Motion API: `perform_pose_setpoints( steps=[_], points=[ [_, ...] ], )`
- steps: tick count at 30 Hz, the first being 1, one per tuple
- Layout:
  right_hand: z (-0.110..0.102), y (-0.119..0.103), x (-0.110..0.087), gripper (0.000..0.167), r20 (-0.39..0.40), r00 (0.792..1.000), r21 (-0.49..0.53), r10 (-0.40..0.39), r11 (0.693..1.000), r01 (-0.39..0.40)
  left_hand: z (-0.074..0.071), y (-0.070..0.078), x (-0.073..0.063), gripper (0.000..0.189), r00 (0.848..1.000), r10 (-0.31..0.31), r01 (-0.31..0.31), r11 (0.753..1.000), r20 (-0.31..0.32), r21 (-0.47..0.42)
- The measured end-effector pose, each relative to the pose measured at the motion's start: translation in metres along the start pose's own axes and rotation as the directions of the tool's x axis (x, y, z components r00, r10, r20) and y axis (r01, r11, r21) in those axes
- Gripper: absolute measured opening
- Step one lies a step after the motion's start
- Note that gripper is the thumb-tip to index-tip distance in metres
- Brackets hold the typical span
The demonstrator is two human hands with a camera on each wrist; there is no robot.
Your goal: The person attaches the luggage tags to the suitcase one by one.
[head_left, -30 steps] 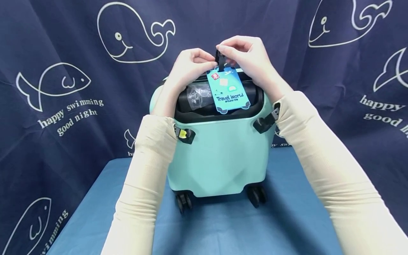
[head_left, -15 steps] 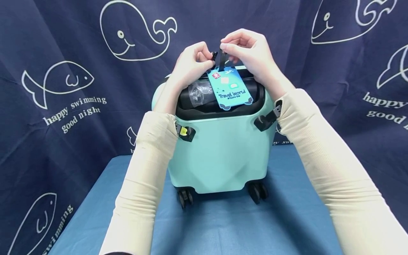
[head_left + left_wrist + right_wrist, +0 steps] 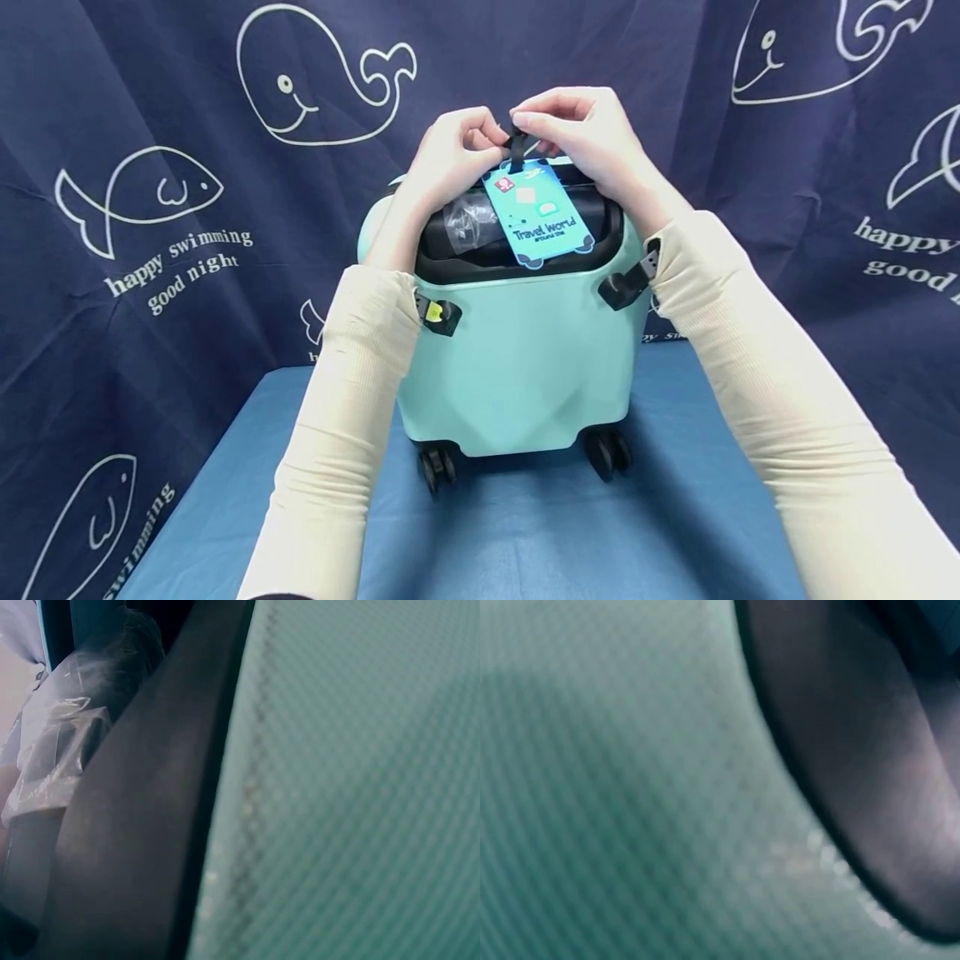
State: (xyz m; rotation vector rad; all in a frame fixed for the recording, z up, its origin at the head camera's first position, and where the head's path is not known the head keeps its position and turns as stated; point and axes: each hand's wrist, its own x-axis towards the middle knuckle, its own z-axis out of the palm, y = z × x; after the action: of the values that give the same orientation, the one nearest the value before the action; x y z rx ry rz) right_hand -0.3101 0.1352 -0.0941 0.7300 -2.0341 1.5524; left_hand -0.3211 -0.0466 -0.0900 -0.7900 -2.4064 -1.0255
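Observation:
A blue luggage tag (image 3: 547, 223) printed "Travel World" hangs by its black strap (image 3: 517, 152) in front of the top of a mint-green suitcase (image 3: 517, 367). From the left, my left hand (image 3: 453, 156) pinches the strap near its fastening. My right hand (image 3: 588, 137) pinches the strap's upper part between thumb and index finger. Both sets of fingertips are close together above the tag. The strap's fastening is partly hidden by the fingers. Both wrist views show mostly the suitcase's textured shell (image 3: 360, 780) and its dark recess (image 3: 855, 735), with no strap in sight.
Clear plastic wrap (image 3: 472, 222) covers part of the black bar in the suitcase's recess. The suitcase stands on black wheels (image 3: 607, 452) on a blue-covered table (image 3: 487, 542). A navy curtain (image 3: 187, 100) with whale and fish drawings hangs behind and at the sides.
Half a second ago my right hand held the strap end higher, apart from the left fingers. It has since come down, bringing the strap back against the left fingertips; the tag has dropped slightly.

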Motion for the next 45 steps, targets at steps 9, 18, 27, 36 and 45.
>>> perform_pose_setpoints(
  steps=[9, 18, 27, 36, 45],
  points=[
    [0.001, 0.002, -0.003, 0.019, 0.020, 0.999, -0.050, 0.032, 0.998, -0.031, 0.002, -0.003, -0.003, 0.005, 1.000, -0.024, 0.023, 0.996, -0.017, -0.084],
    [0.003, 0.003, -0.001, 0.007, 0.063, 0.997, 0.022, 0.045, 0.999, -0.046, 0.005, -0.004, -0.004, 0.013, 0.999, -0.026, 0.024, 0.994, -0.019, -0.104],
    [0.002, 0.000, -0.004, 0.012, 0.065, 0.998, -0.035, -0.008, 0.999, 0.010, 0.004, -0.002, -0.004, 0.016, 0.998, -0.064, 0.060, 0.990, -0.023, -0.125],
    [0.000, -0.004, -0.006, 0.008, 0.036, 0.999, -0.135, 0.036, 0.990, -0.031, 0.004, 0.000, -0.004, 0.016, 0.996, -0.076, 0.071, 0.989, -0.038, -0.132],
    [-0.003, -0.008, -0.006, 0.023, 0.031, 0.994, -0.214, 0.106, 0.972, -0.097, 0.002, 0.001, -0.004, 0.018, 0.997, -0.071, 0.065, 0.988, -0.042, -0.140]
  ],
)
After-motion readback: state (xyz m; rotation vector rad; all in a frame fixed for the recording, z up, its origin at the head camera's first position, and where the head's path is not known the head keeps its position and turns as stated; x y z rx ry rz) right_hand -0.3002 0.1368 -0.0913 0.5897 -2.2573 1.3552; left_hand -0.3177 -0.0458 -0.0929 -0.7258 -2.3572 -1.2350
